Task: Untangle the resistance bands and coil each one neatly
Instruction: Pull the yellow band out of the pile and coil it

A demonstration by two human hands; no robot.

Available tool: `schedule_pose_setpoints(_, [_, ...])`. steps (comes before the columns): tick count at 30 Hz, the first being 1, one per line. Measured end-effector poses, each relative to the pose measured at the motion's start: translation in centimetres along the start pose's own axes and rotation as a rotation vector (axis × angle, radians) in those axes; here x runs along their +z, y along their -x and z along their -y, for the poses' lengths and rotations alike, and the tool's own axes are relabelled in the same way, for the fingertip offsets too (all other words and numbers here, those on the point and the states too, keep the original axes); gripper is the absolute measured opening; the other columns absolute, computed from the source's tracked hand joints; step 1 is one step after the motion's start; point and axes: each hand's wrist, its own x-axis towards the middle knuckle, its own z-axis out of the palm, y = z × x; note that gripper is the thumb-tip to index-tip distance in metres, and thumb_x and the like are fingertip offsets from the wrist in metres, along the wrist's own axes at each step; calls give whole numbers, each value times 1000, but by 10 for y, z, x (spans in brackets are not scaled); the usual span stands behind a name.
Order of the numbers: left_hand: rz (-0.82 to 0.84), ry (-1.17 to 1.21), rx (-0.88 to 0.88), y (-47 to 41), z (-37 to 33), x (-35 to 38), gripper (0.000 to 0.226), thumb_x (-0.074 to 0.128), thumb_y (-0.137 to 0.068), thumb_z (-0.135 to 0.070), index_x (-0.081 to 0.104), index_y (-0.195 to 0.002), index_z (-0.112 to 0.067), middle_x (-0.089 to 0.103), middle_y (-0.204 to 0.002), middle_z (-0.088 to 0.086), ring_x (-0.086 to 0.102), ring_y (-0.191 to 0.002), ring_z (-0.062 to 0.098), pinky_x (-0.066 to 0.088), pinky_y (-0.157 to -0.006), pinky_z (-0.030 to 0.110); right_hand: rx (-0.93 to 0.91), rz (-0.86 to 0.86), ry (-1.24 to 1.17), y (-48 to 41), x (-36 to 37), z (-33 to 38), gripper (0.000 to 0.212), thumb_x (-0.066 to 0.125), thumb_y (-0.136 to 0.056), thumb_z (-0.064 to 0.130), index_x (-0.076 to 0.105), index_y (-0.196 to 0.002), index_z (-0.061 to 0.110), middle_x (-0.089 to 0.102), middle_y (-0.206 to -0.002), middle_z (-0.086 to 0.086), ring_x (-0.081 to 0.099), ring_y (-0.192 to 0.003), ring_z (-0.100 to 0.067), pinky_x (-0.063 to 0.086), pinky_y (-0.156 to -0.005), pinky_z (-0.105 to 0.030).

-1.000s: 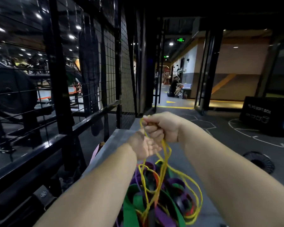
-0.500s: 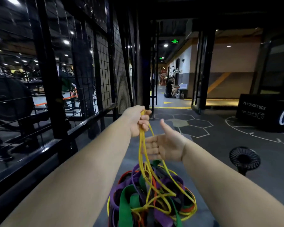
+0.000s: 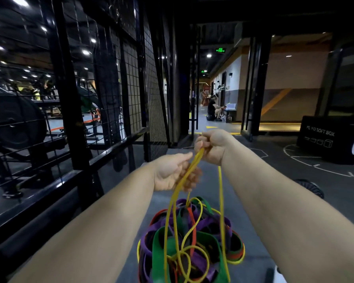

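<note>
A tangled pile of resistance bands [image 3: 194, 240], green, purple, orange and black, lies on a grey bench surface [image 3: 251, 248] below my arms. A thin yellow band [image 3: 220, 203] rises out of the pile in several strands. My right hand [image 3: 215, 146] is shut on the top of the yellow band, held highest. My left hand [image 3: 172, 172] sits lower and nearer, palm up, fingers loosely curled around the yellow strands that run through it. The band's lower loops stay caught in the pile.
A black wire-mesh rack [image 3: 102, 103] with a rail runs along the left. A black plyo soft box [image 3: 331, 139] stands on the dark floor at right, and a small floor fan [image 3: 311, 186] shows behind my right forearm. A person [image 3: 213, 109] sits far down the corridor.
My right hand has risen and closed on the top of the yellow band. My left hand has let go of the top and dropped lower, now cupping the strands.
</note>
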Motion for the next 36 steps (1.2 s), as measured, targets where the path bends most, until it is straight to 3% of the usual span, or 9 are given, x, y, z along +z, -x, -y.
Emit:
schedule_pose_setpoints(6, [-55, 315, 26, -14, -2, 7, 105, 3, -84, -79, 61, -96, 7, 71, -83, 20, 69, -78, 30, 49, -83, 39, 164, 232, 356, 23, 16, -8, 37, 35, -104, 27, 42, -70, 15, 28, -42, 6, 24, -30, -4, 19, -32, -10])
schedule_pose_setpoints(10, [-70, 484, 79, -5, -18, 13, 71, 22, -99, -56, 59, -64, -7, 59, -48, 5, 63, -44, 21, 57, -58, 36, 228, 386, 662, 34, 16, -16, 36, 33, -103, 29, 47, -74, 15, 31, -44, 7, 19, -34, -3, 24, -34, -12])
schedule_pose_setpoints(12, [-129, 503, 73, -5, -25, 11, 54, 29, -103, -39, 50, -65, -7, 46, -39, 3, 56, -36, 18, 51, -41, 25, 200, 397, 862, 35, 11, -19, 33, 31, -104, 27, 46, -76, 15, 34, -45, 7, 26, -32, -3, 30, -35, -14])
schedule_pose_setpoints(16, [-223, 566, 75, -10, -41, 3, 34, 28, -102, -9, 53, -81, -2, 59, -51, 1, 51, -35, 11, 45, -42, 20, 254, 407, 1063, 36, -14, -27, 27, 40, -99, 33, 51, -86, 12, 65, -61, -2, 65, -54, -15, 55, -56, -26])
schedule_pose_setpoints(21, [-288, 504, 59, -5, -56, -7, 31, 36, -103, -23, 37, -74, -13, 35, -46, -4, 22, -31, 5, 21, -33, 12, 335, 315, 795, 13, -52, -29, 108, 14, -73, 87, 61, -107, -4, 70, -99, -20, 70, -89, -31, 52, -87, -42])
schedule_pose_setpoints(24, [-218, 234, 47, 5, -59, 0, 38, 44, -100, -42, 38, -73, -16, 30, -49, -8, 19, -35, 3, 14, -34, 13, 311, 239, 529, 3, -51, -37, 120, 9, -71, 92, 58, -114, -9, 70, -101, -26, 71, -87, -35, 42, -96, -53])
schedule_pose_setpoints(28, [-175, -53, 93, 16, -58, 13, 27, 45, -101, -34, 46, -81, -15, 27, -47, -9, 18, -37, 2, 13, -36, 12, 243, 171, 328, -5, -29, -43, 104, 9, -82, 84, 60, -102, -5, 73, -86, -17, 73, -75, -27, 53, -84, -47])
schedule_pose_setpoints(32, [-99, -242, 148, 25, -49, 11, 32, 42, -102, -29, 40, -73, -18, 26, -52, -8, 18, -39, 1, 13, -37, 12, 180, 83, 286, -9, -4, -34, 43, 36, -102, 32, 59, -79, 3, 66, -61, -11, 68, -55, -27, 59, -59, -40])
schedule_pose_setpoints(36, [-83, -231, 97, 27, -32, 4, 31, 39, -102, -38, 36, -75, -22, 28, -56, -7, 21, -41, 1, 18, -40, 13, 81, -101, 163, -23, 12, -19, 39, 25, -102, 9, 45, -69, 9, 44, -42, -3, 44, -33, -15, 46, -52, -28])
